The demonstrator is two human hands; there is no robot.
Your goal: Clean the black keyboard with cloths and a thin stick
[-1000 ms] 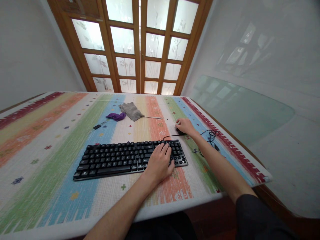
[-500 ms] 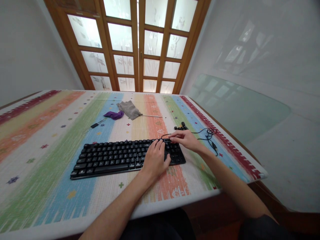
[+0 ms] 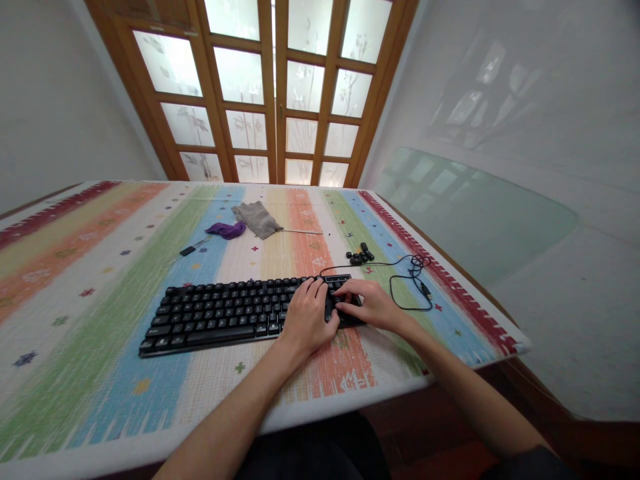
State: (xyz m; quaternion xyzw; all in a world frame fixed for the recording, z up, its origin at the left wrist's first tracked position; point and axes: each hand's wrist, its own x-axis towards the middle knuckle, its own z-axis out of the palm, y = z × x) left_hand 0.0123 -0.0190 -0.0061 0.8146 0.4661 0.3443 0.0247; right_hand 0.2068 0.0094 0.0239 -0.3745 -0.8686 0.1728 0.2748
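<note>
Left hand (image 3: 306, 319) and right hand (image 3: 369, 304) hide the keyboard's (image 3: 215, 315) right end.

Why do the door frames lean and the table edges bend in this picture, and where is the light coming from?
Head view: a wide lens bows the table edges and splays the doors; daylight comes through their frosted panes, which look washed out. It reflects off the glossy right wall. The keyboard and both hands are sharp, with soft shadows.
</note>
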